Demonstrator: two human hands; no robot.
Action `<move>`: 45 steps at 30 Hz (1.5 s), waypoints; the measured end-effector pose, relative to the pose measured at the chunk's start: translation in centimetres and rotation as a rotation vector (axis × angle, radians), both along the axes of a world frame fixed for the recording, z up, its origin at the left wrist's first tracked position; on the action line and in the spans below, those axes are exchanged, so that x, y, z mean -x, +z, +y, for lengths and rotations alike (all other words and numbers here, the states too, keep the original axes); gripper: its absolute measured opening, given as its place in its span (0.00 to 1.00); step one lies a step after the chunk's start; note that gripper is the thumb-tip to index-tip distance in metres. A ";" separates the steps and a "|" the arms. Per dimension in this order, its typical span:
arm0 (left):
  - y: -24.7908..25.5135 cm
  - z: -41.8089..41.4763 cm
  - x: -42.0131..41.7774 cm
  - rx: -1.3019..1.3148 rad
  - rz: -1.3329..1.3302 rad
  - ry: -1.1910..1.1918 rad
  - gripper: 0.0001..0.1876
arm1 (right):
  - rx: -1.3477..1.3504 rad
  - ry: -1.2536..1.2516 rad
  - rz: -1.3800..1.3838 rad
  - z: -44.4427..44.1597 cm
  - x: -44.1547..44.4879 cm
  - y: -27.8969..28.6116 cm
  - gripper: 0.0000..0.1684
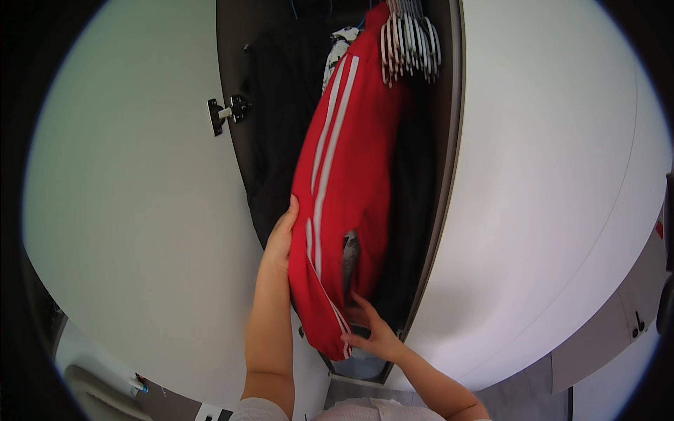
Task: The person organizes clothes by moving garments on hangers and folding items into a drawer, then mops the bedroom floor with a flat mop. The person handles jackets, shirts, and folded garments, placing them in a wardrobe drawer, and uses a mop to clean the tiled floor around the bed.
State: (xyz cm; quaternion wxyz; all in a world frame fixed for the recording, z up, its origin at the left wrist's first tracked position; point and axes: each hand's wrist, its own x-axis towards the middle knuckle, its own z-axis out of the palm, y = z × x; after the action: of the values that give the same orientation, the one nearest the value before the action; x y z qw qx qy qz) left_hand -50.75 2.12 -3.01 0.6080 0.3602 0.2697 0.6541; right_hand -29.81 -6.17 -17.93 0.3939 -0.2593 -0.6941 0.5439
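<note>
A red jacket (363,142) with two white stripes down its sleeve hangs in the narrow opening of a wardrobe. My left hand (281,237) holds the sleeve from its left edge, its fingers hidden behind the cloth. Lower down, my right hand (374,331) is spread beside the cuff (334,344), with the thumb at or very near the cuff's edge. Dark clothes (287,116) hang to the left of the jacket, and more black cloth (413,210) hangs to its right. A black-and-white patterned garment (337,52) shows behind the jacket near the top.
Several pale empty hangers (410,47) bunch together at the upper right. A white door (137,200) stands at the left on a metal hinge (224,113); a white panel (537,173) borders the right side. A translucent bin or bag (360,366) sits at the wardrobe's bottom.
</note>
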 end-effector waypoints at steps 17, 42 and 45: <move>1.4 -0.1 -4.6 -0.475 0.494 0.125 0.42 | -0.163 -0.400 -0.271 -2.7 -2.1 0.0 0.21; 9.5 10.9 -9.0 -0.758 0.832 0.857 0.25 | -1.795 -0.958 -1.956 10.3 -0.2 35.4 0.16; 7.7 14.7 -3.8 -0.767 1.119 0.944 0.31 | -1.832 -0.944 -1.833 9.2 -0.6 35.2 0.14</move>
State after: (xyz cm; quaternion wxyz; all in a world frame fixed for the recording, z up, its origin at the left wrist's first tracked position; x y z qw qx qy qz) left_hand -46.96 16.77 4.70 -0.1199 0.6639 0.4137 0.6113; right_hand -29.19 3.03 17.23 -0.0259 -0.3807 -0.6570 -0.6502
